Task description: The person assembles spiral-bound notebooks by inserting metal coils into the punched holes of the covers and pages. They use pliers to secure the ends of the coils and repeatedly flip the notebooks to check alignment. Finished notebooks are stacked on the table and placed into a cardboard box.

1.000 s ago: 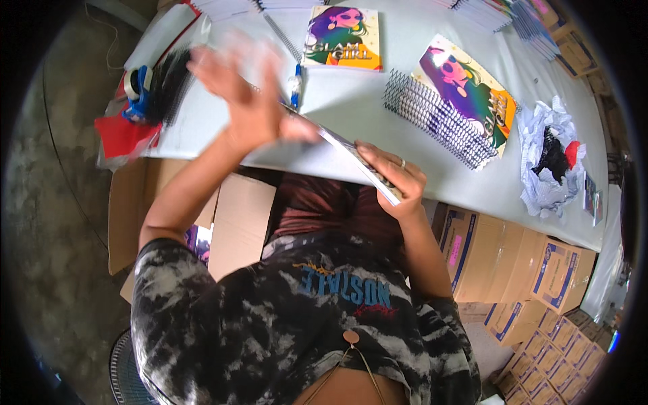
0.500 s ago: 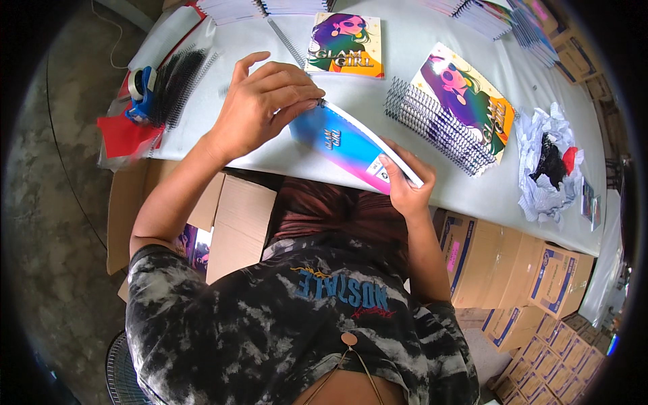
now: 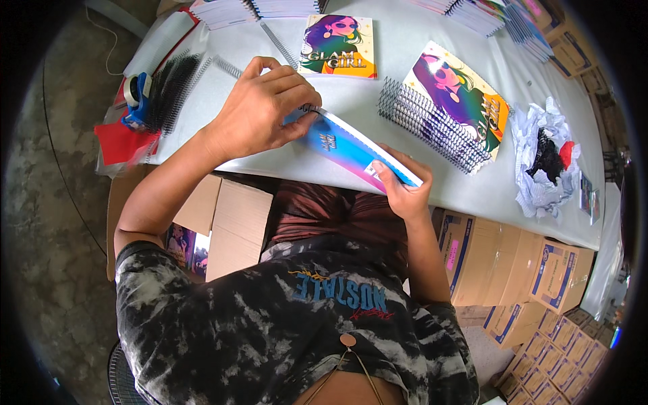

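I see a blue-to-pink gradient notebook (image 3: 351,150), black spiral coils (image 3: 432,125), a pale grey table (image 3: 432,27), a red sheet (image 3: 121,143)

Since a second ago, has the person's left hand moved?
Yes. The left hand has come down from above the table, fingers spread, toward the table's near edge, and now presses on the upper end of the blue-and-pink notebook.
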The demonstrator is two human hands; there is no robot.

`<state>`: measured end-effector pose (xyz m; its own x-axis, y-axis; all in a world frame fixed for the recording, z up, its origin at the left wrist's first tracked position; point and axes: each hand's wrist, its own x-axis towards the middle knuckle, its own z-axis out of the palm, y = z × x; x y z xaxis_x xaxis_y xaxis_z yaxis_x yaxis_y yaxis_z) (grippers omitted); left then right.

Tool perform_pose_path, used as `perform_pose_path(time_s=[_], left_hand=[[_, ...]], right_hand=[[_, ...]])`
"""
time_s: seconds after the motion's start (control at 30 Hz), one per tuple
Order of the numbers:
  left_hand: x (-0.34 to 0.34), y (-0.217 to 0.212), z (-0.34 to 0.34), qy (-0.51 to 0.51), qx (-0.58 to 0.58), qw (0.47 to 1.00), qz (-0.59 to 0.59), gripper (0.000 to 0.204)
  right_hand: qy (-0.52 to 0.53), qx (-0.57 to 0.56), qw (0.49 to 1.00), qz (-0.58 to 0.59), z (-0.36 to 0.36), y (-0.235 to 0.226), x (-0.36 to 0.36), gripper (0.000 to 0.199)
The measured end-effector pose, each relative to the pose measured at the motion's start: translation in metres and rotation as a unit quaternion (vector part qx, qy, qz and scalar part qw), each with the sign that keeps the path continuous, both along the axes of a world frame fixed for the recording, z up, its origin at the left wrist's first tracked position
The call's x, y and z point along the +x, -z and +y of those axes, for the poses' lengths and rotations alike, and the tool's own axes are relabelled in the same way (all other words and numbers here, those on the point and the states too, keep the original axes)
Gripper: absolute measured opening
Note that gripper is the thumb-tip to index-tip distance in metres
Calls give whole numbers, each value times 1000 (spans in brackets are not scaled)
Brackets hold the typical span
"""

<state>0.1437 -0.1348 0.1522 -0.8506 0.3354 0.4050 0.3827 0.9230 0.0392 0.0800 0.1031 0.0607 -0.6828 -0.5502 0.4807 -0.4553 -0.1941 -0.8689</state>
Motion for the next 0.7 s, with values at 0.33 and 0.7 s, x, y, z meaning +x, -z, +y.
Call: perform_pose_path(time_s=[0.33,0.7], left_hand=[[5,20,5,-84,31,995,37,64],[23,107,6,-10,26,991,134,105]], right_hand=[[17,-20,992,122,-3,14,-4,28],[26,-50,974,220,-16,15,2,30]])
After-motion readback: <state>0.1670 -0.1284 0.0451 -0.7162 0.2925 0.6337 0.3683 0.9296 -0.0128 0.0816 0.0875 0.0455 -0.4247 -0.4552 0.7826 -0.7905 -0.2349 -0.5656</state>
